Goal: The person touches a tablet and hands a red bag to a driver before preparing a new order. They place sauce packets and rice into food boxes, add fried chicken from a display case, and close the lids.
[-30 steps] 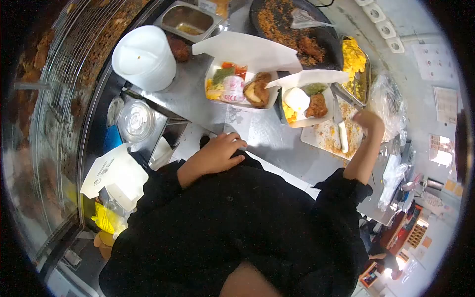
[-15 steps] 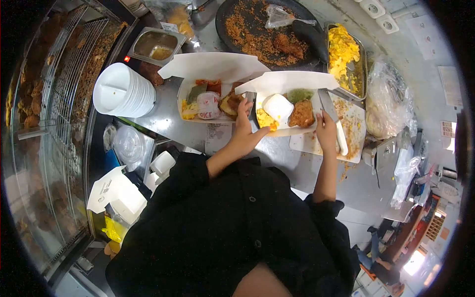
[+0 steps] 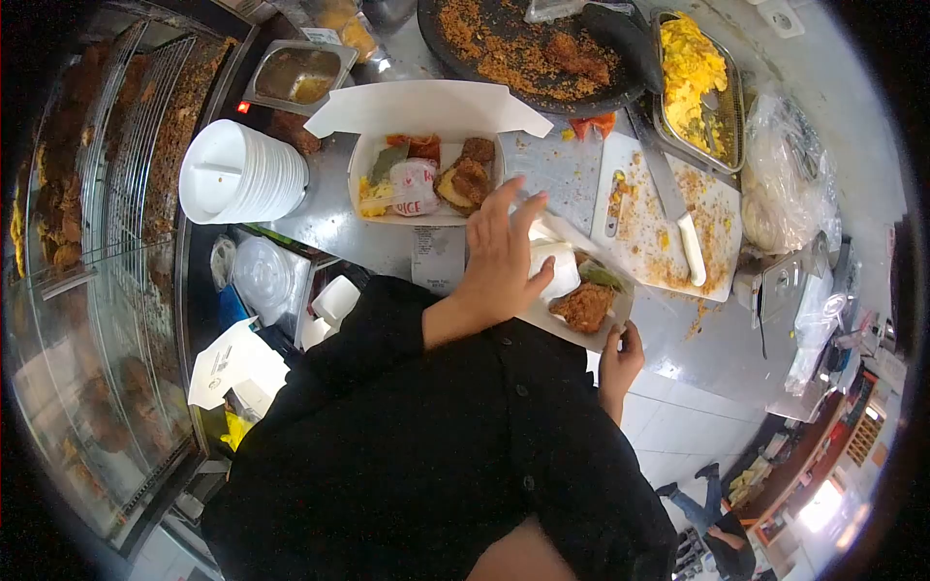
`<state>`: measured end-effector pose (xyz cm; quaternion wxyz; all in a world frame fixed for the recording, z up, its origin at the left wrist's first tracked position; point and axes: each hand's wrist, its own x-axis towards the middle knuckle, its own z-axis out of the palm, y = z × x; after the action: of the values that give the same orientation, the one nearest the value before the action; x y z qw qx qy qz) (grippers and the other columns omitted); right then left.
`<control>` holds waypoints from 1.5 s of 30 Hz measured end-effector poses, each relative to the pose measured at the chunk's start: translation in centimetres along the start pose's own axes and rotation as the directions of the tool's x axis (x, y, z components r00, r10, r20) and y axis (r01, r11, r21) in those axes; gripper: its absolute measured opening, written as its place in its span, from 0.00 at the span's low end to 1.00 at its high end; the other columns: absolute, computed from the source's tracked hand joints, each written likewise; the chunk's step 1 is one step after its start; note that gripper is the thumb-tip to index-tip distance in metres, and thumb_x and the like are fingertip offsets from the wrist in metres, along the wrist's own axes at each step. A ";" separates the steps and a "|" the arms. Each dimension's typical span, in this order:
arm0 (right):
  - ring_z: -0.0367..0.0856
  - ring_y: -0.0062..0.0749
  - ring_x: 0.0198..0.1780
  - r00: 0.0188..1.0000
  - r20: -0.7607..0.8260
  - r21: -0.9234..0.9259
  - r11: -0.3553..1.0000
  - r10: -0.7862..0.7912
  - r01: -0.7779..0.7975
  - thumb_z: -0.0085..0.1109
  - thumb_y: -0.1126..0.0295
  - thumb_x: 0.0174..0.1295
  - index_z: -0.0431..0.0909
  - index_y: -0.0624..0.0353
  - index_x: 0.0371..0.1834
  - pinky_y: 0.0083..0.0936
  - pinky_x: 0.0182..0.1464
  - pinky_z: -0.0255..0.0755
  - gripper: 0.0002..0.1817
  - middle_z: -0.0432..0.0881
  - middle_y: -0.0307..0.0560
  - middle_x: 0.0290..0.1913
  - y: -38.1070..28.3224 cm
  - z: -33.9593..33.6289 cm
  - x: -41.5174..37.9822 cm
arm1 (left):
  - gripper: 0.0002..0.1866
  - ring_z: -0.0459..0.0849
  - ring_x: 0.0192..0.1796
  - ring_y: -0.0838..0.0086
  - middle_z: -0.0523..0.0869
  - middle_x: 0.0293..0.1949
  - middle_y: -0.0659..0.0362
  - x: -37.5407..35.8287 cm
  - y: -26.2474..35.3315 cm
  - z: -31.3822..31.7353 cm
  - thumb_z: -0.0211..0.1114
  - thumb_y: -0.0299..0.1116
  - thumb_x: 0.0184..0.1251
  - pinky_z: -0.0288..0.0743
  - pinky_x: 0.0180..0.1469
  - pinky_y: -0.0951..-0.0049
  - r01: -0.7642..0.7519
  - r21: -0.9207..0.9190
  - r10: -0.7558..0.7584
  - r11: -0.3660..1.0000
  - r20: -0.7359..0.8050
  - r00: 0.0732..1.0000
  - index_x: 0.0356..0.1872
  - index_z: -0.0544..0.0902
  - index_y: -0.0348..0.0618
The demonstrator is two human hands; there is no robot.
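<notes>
A white cardboard food box (image 3: 620, 312) is tilted close to my body, with a piece of fried chicken (image 3: 584, 307), a white block (image 3: 554, 275) that looks like rice, and some green food (image 3: 603, 275) inside. My right hand (image 3: 620, 366) grips the box's right corner, fingers curled round the edge. Spread over the box's left side is my left hand (image 3: 499, 257), its fingers apart and hiding that end. Left of it stands a second open food box (image 3: 426, 108), holding a paper-wrapped rice packet (image 3: 415, 187) and fried pieces (image 3: 467, 179).
A knife (image 3: 668, 184) lies on a crumb-covered cutting board (image 3: 620, 218) at right. Behind are a dark stone mortar (image 3: 436, 44) with crumbs and a metal tray (image 3: 738, 145) of yellow food. Stacked white bowls (image 3: 237, 174) and a glass display case (image 3: 87, 320) are at left.
The box with the chicken has come toward my body, away from the cutting board, and has turned. My right hand moved down with it. My left hand's fingers have spread above the box.
</notes>
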<state>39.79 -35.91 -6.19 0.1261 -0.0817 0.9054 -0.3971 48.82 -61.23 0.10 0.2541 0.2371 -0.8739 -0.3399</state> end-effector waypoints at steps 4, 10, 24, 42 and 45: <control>0.77 0.24 0.38 0.987 0.155 0.095 0.995 -0.044 0.029 0.64 0.72 0.57 0.75 0.64 0.45 0.20 0.38 0.73 0.15 0.79 0.45 0.37 -1.3 -3.9 2.0 | 0.15 0.74 0.46 0.67 0.77 0.40 0.60 1.0 -1.2 -1.2 0.67 0.31 0.48 0.57 0.49 0.59 -0.120 0.077 0.117 0.990 0.036 0.992 0.41 0.78 0.48; 0.74 0.22 0.43 0.945 0.036 0.309 0.903 -0.325 0.298 0.67 0.75 0.51 0.72 0.60 0.42 0.20 0.47 0.69 0.16 0.76 0.38 0.39 -2.4 -5.3 8.7 | 0.04 0.77 0.41 0.74 0.78 0.26 0.62 3.2 -3.0 -0.4 0.66 0.29 0.51 0.64 0.45 0.67 -0.209 -0.157 0.221 0.965 0.059 0.973 0.23 0.79 0.44; 0.61 0.32 0.55 0.824 -0.552 0.443 0.793 -0.126 0.418 0.50 0.74 0.59 0.62 0.61 0.52 0.29 0.60 0.58 0.17 0.63 0.47 0.52 -9.2 4.4 7.4 | 0.33 0.63 0.58 0.61 0.65 0.52 0.48 3.8 -0.8 9.1 0.60 0.48 0.65 0.56 0.61 0.58 0.178 -0.548 -0.153 0.818 0.093 0.984 0.58 0.56 0.36; 0.79 0.36 0.39 0.552 -0.068 0.022 0.552 -0.831 0.834 0.59 0.84 0.47 0.84 0.57 0.36 0.26 0.41 0.73 0.14 0.81 0.42 0.38 -11.5 -4.1 11.0 | 0.19 0.78 0.43 0.63 0.81 0.38 0.60 9.4 -0.4 1.5 0.61 0.17 0.40 0.72 0.45 0.66 -0.775 -0.075 0.774 0.627 -0.047 0.631 0.39 0.83 0.40; 0.79 0.36 0.38 0.561 -0.075 0.064 0.558 -0.824 0.828 0.59 0.83 0.46 0.85 0.55 0.39 0.26 0.41 0.73 0.16 0.81 0.43 0.38 -11.1 -4.4 10.2 | 0.15 0.79 0.39 0.63 0.81 0.37 0.59 8.3 -0.6 1.0 0.60 0.17 0.45 0.73 0.42 0.68 -0.709 -0.170 0.722 0.684 0.020 0.692 0.37 0.83 0.39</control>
<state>29.29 -42.85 3.20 -0.0873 -0.4828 0.7446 -0.4525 42.02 -66.04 1.35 0.3460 -0.1570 -0.8791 -0.2877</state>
